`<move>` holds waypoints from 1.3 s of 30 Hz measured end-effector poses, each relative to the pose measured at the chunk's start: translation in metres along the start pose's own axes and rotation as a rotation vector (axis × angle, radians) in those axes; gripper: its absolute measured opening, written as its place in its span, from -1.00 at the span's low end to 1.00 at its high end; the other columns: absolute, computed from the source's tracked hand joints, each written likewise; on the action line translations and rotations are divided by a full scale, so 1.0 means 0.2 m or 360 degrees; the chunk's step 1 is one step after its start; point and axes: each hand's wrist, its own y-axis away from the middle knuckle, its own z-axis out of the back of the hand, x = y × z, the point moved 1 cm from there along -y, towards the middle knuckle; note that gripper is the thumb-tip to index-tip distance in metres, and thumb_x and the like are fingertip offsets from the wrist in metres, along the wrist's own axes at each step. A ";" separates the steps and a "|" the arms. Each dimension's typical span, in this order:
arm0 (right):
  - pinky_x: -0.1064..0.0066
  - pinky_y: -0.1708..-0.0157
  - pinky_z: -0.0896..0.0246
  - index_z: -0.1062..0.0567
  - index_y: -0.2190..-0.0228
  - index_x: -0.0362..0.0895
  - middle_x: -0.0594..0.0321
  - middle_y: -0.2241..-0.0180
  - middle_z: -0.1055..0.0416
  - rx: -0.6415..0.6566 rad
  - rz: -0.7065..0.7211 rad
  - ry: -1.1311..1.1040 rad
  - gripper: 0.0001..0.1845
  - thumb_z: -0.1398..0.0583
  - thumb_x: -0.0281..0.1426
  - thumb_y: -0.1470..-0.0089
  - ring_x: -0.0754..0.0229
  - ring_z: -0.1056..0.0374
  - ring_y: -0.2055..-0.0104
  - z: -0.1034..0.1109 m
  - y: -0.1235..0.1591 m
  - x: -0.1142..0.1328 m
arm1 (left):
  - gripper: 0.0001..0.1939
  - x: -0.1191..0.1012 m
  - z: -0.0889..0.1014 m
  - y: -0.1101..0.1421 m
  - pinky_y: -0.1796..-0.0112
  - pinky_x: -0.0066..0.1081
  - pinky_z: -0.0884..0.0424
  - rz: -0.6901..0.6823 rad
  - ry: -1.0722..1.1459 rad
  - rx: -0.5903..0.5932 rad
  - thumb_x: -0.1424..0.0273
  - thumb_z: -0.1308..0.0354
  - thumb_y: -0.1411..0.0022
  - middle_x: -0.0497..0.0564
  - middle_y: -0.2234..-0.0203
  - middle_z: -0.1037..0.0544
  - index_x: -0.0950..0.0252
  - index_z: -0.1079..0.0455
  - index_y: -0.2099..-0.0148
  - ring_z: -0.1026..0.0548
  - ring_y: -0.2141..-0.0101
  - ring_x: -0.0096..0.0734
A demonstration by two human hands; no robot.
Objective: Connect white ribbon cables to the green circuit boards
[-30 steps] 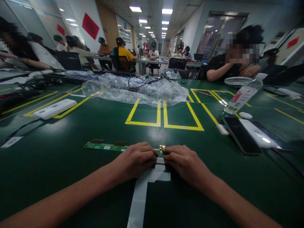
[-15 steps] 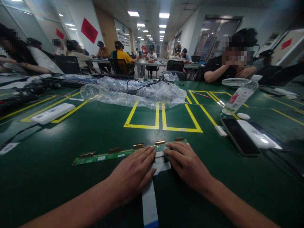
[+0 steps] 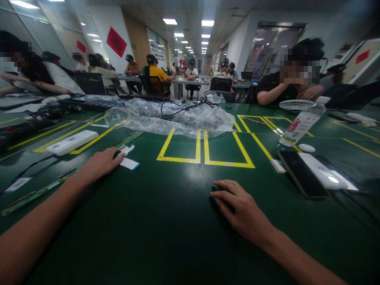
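My left hand (image 3: 99, 164) lies over the middle of a long, narrow green circuit board (image 3: 38, 194) on the left of the table, with its fingers and thumb bent round it. The hand and forearm hide part of the board. A white ribbon cable (image 3: 130, 164) with a blue end sticks out by the thumb. Near the middle of the table, my right hand (image 3: 242, 206) holds nothing; its fingers are slightly bent and apart, close to the green tabletop (image 3: 166, 221).
Clear plastic wrap (image 3: 178, 118) and black cables lie at the back. A white power bank (image 3: 72, 143) is beyond my left hand. On the right are a phone (image 3: 303, 174), a water bottle (image 3: 304, 122) and a white device (image 3: 323, 170). Yellow tape (image 3: 178, 160) marks the table.
My left hand has moved the circuit board and its ribbon cable from the centre to the left, turning the board at a slant. My right hand has come off the board.
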 end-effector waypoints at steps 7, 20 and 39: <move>-0.01 -0.13 -0.18 -0.51 0.05 -0.04 0.09 -0.12 -0.32 0.0023 -0.0020 -0.0020 -0.72 -0.10 -0.45 -0.26 0.02 -0.18 -0.20 0.01 0.01 0.00 | -0.30 0.14 -0.06 -0.05 0.00 -0.07 -0.35 0.0083 -0.0018 0.0109 0.05 0.25 -0.43 0.39 -0.12 -0.38 0.64 -0.20 -0.21 -0.43 -0.04 0.06; 0.05 -0.13 -0.18 -0.51 0.05 -0.03 0.10 -0.12 -0.33 0.0033 -0.0033 -0.0044 -0.72 -0.10 -0.45 -0.26 0.05 -0.19 -0.20 0.00 0.01 0.00 | -0.02 -0.04 -0.08 0.00 -0.21 0.22 0.08 -0.0079 -0.0011 0.0116 -0.23 0.32 -0.29 0.33 -0.37 0.13 0.47 0.13 -0.43 0.10 -0.33 0.26; 0.16 0.14 -0.32 -0.52 0.04 0.00 0.09 0.05 -0.39 0.0110 -0.0030 0.0005 -0.68 -0.12 -0.47 -0.21 0.05 -0.32 0.05 0.04 0.03 0.10 | -0.30 -0.61 -0.07 0.25 -0.26 0.03 0.02 -0.0571 0.0074 -0.0045 -0.01 0.16 -0.37 0.20 -0.33 -0.10 0.33 -0.14 -0.36 -0.06 -0.32 -0.02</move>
